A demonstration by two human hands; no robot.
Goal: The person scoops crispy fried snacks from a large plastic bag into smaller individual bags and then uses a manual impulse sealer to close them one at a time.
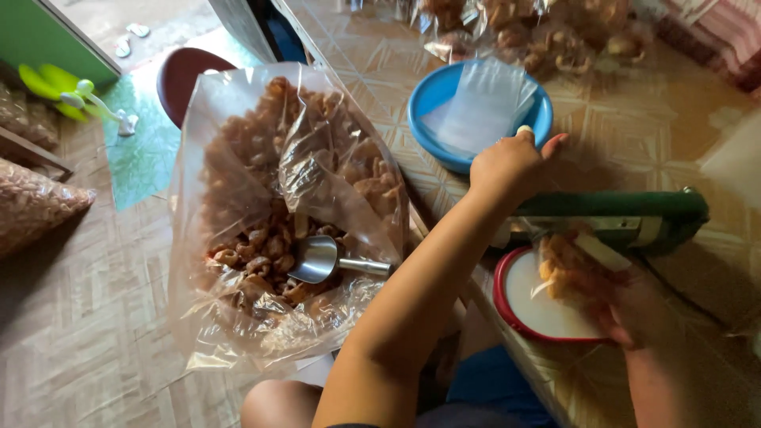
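My left hand [511, 162] reaches across with its fingers curled and presses on the near end of a green heat sealer bar [626, 208] on the table. My right hand [634, 313] holds a small clear bag of fried snacks [564, 269]. The top of that bag is tucked under the sealer bar. The small bag hangs over a round white plate with a red rim [511, 311] at the table's edge.
A large clear bag of fried snacks [261, 158] stands open on the floor with a metal scoop [321, 257] inside. A blue bowl [428, 95] holds empty clear bags. Filled snack bags [539, 32] lie at the back. A dark red stool [182, 75] and another snack bag [32, 206] are on the left.
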